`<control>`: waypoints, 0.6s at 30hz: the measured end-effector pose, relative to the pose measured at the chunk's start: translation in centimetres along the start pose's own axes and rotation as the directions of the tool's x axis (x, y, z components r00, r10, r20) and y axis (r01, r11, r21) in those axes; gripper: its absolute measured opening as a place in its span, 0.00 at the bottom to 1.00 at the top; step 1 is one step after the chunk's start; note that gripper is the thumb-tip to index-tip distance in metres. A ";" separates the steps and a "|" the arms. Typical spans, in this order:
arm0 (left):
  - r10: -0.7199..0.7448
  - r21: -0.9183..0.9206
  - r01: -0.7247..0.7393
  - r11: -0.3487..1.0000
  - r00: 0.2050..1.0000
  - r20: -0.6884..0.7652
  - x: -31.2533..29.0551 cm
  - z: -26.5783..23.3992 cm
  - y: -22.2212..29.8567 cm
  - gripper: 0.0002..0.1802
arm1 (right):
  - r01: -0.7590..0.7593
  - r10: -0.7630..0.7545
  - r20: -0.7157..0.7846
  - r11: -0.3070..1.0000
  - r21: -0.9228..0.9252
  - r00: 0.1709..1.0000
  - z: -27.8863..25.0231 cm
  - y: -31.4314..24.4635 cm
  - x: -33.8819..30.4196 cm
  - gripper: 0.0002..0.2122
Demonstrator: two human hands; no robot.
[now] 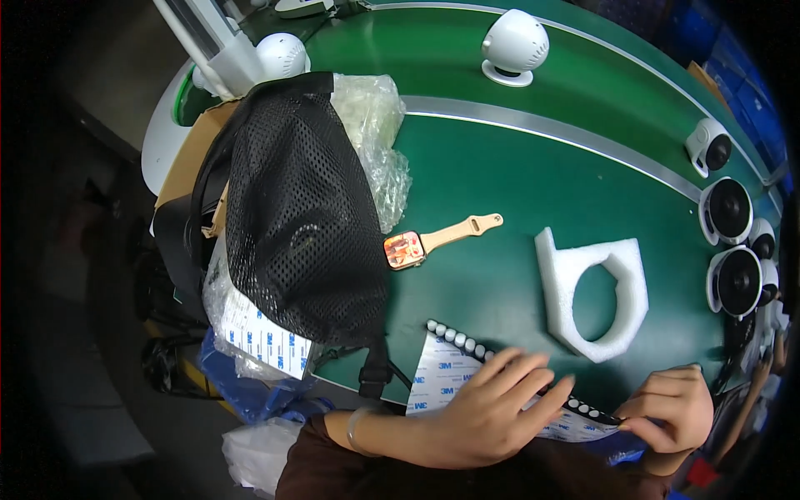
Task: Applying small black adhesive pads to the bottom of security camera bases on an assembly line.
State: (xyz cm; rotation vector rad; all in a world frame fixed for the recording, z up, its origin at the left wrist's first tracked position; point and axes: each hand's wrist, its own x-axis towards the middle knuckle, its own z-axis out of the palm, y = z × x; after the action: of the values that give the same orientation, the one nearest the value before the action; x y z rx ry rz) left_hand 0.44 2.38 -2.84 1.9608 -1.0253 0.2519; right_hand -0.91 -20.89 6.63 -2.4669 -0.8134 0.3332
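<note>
Across the near edge of the green table lies a white backing sheet point(431, 377) with blue print, edged by a black strip carrying a row of small round white pads point(459, 339). My left hand point(492, 408) rests over the middle of the sheet, its fingers stretched out and apart across the strip. At the strip's right end, my right hand point(673, 406) pinches the sheet's corner between thumb and fingers. My left hand covers part of the row of pads. Just beyond the hands sits a white foam block point(556, 292) with a large round opening.
A black mesh bag point(304, 217) leans at left against a cardboard box point(187, 162) and clear plastic wrap point(371, 112). Right of the bag lies a smartwatch point(406, 250) with a tan strap. White round devices point(517, 43) stand along the far and right edges. More printed sheets point(262, 337) stick out below the bag.
</note>
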 end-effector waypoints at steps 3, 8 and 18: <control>-0.059 -0.017 0.060 0.998 0.997 0.047 -1.2 0.7 -0.9 0.10 | -0.129 0.136 0.176 0.990 -0.055 0.975 -0.5 1.9 2.1 0.07; -0.104 -0.042 0.109 0.993 0.988 0.112 -1.2 0.3 -2.0 0.09 | -0.110 0.004 -0.417 0.967 -0.230 0.909 -4.9 6.3 14.3 0.29; -0.065 -0.131 0.103 0.986 0.963 0.262 0.7 -0.3 -1.9 0.12 | -0.555 -0.079 -0.826 0.704 -0.442 0.558 -2.5 19.6 32.3 0.49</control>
State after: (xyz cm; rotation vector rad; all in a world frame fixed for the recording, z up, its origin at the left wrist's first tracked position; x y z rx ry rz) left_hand 2.36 2.68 -3.46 1.9328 -1.0889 -0.1254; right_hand 35.03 -15.65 -4.16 -2.9072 -0.1150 -1.1774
